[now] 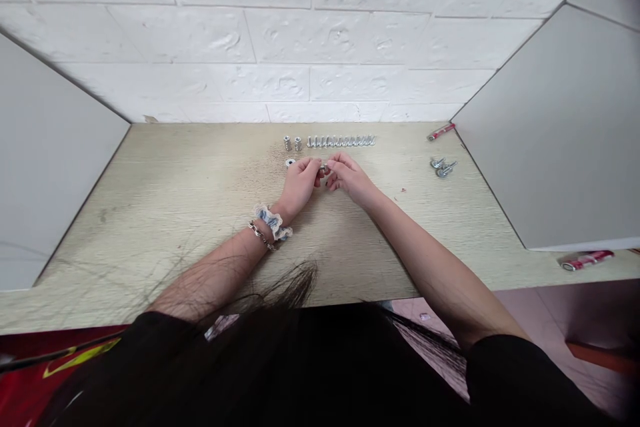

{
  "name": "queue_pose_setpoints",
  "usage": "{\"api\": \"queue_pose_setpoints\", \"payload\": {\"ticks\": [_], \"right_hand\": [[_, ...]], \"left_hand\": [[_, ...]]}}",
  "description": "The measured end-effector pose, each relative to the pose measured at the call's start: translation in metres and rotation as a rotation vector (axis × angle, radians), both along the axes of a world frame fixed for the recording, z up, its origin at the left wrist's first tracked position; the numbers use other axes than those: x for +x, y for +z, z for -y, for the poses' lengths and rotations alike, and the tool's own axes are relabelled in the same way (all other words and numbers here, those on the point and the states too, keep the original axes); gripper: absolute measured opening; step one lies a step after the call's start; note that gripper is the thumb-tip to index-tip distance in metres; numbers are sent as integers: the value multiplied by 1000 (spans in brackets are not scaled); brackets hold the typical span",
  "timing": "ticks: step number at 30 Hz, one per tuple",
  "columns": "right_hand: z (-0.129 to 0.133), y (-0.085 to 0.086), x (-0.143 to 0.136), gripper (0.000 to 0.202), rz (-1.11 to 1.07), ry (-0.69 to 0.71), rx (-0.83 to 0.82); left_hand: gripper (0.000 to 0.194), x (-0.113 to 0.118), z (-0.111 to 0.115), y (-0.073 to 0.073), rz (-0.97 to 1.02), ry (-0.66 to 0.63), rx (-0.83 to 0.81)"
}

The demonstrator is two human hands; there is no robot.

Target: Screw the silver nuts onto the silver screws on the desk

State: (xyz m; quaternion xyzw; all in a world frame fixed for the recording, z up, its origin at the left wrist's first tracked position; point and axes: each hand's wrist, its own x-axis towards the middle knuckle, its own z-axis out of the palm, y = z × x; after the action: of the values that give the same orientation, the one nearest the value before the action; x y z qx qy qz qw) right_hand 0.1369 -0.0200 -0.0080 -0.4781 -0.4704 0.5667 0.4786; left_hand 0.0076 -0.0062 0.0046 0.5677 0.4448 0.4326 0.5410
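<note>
I pinch a small metal fastener (323,167) between the fingers of my left hand (301,181) and right hand (349,175), both closed on it from opposite sides, just above the counter (175,213) and just below the row of bolts (341,141).

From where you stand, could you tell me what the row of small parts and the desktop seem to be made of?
The row of small parts looks like bright plated metal: silvery and glinting. The desktop looks like pale wood-grain laminate with a matte finish; fine streaks show, though solid wood cannot be ruled out.
</note>
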Motion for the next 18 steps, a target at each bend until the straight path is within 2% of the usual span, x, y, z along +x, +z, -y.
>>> {"api": "queue_pose_setpoints", "payload": {"ticks": [5, 8, 13, 18], "right_hand": [[-2, -3, 0, 57, 104, 14, -20], [-2, -3, 0, 61, 129, 4, -21], [-2, -2, 1, 55, 106, 42, -1], [-3, -5, 5, 30, 33, 111, 26]], "left_hand": [[32, 0, 1, -1, -62, 21, 119], [32, 0, 2, -1, -91, -5, 164], [31, 0, 2, -2, -104, -36, 154], [31, 0, 0, -2, -76, -15, 105]]}}
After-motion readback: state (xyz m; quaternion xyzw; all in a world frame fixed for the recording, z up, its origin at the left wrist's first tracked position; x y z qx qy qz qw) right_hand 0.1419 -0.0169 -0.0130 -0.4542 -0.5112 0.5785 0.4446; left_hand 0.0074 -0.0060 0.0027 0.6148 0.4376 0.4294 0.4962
